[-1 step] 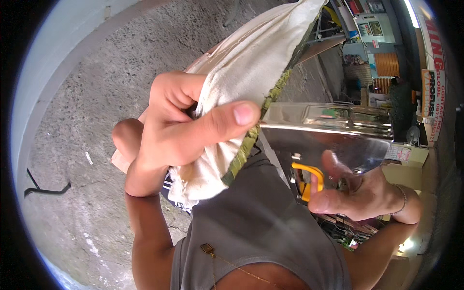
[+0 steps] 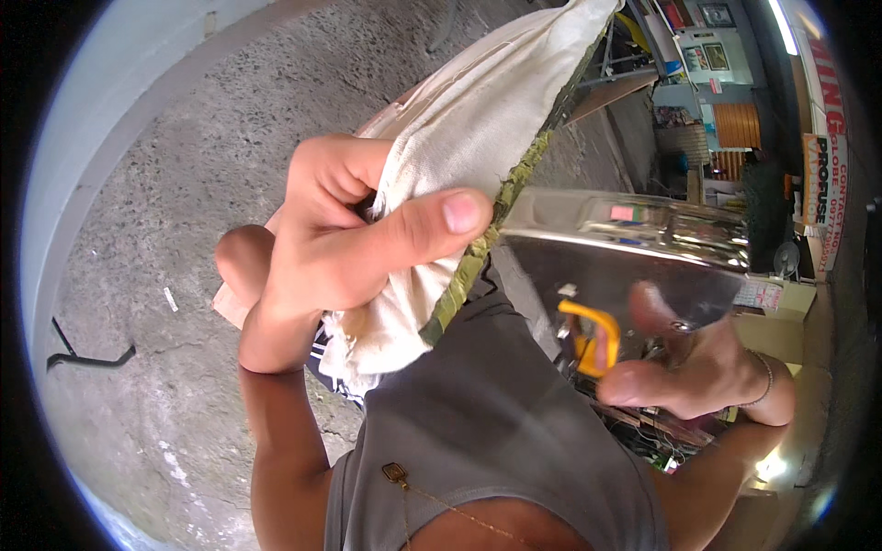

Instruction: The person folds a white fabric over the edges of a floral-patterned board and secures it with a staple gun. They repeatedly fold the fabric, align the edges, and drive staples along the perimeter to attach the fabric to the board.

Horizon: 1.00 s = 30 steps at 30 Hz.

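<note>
Cream fabric [image 2: 459, 119], with a frayed end and a crinkled olive-green strip [image 2: 467, 275] along its edge, is bunched in my left hand [image 2: 335, 234]; the thumb presses across it, the other fingers curl round it. Behind it is a pinkish-beige layer [image 2: 230, 303], mostly hidden. My right hand [image 2: 684, 372] is closed on a shiny chrome tool [image 2: 606, 230], apparently a staple gun, with a yellow loop-shaped part [image 2: 606, 331]. The tool's left end meets the green edge just right of my left thumb; whether it touches is unclear.
Rough concrete floor [image 2: 156, 230] surrounds the work. A black bent bar [image 2: 101, 361] is at the left, beside a pale curved edge [image 2: 73, 156]. A cluttered area with boards [image 2: 735, 124], shelves and a fan [image 2: 785, 260] is at upper right, beside a printed banner [image 2: 822, 174].
The chrome tool and my right hand have shifted slightly to the right, the tool's top edge a little higher and blurred. My left hand and the fabric are nearly unchanged.
</note>
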Available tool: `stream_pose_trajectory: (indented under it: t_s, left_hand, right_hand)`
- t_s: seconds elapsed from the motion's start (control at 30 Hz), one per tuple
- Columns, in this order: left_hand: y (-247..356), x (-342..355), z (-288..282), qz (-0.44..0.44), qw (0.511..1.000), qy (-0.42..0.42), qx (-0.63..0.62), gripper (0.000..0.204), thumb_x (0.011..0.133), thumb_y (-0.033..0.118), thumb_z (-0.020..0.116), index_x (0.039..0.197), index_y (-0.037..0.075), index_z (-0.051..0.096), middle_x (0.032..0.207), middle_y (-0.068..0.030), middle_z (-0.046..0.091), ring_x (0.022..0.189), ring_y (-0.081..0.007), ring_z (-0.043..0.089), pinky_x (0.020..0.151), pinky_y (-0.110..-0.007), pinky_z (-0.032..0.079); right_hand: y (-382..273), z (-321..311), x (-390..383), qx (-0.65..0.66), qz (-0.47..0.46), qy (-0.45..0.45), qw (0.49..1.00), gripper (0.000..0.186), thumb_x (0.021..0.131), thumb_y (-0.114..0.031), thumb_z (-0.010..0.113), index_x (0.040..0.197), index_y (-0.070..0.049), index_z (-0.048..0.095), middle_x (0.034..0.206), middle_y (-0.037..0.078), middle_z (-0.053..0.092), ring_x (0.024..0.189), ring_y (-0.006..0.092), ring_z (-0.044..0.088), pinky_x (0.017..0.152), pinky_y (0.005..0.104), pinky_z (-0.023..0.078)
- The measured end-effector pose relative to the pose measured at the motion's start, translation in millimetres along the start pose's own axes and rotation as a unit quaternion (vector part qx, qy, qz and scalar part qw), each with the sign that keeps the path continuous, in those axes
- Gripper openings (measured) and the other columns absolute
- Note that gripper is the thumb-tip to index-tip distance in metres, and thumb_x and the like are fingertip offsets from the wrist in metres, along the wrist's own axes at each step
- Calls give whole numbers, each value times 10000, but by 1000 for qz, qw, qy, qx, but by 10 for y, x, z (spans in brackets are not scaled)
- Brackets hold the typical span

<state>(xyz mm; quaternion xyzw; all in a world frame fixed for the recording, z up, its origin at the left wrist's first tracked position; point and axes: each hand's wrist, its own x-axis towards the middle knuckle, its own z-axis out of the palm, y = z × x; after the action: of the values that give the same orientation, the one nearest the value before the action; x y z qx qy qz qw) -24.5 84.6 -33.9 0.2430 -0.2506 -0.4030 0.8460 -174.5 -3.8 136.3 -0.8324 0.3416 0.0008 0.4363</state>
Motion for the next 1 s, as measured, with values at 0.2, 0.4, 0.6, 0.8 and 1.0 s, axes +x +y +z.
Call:
stream_pose_trajectory:
  t_s: [0.2, 0.4, 0.6, 0.8, 1.0]
  left_hand:
    - [-31, 22, -49, -1, 999, 23, 28, 162, 809, 97, 706, 742, -40, 651, 651, -14, 599, 562, -40, 490, 506, -212, 356]
    - [-87, 64, -32, 8, 999, 14, 31, 179, 811, 128, 694, 746, -31, 647, 639, -9, 585, 546, -49, 471, 486, -218, 335]
    - [-65, 69, -100, 33, 992, 50, 112, 190, 812, 156, 699, 730, -7, 647, 650, 13, 573, 569, -40, 453, 511, -212, 314]
    - [-83, 9, -132, 31, 990, 47, 126, 189, 813, 181, 703, 774, -2, 673, 693, 1, 615, 611, -58, 508, 566, -211, 387]
    - [212, -130, -143, -51, 966, 58, 245, 202, 834, 182, 691, 843, -20, 686, 718, -4, 640, 624, -57, 536, 559, -200, 404]
  right_hand:
    - [-264, -808, 340, -223, -68, -13, 972, 542, 919, -295, 563, 1307, 60, 428, 1256, 127, 533, 1160, 183, 510, 972, 328, 415]
    - [-818, -579, 1720, -503, -267, 87, 817, 683, 861, -607, 507, 1048, 38, 632, 741, 144, 629, 665, 227, 617, 622, 351, 494]
    - [-506, 119, 3545, -396, -478, 110, 776, 710, 804, -630, 546, 957, 58, 636, 962, 308, 620, 911, 422, 611, 800, 448, 488]
    - [-376, 272, 3615, -365, -540, 121, 749, 557, 802, -459, 641, 1020, 52, 613, 1012, 293, 614, 923, 406, 607, 822, 443, 481]
    - [-227, 150, 2198, -249, -503, -356, 747, 443, 896, -326, 622, 1169, 21, 584, 1017, 105, 640, 967, 147, 592, 852, 273, 457]
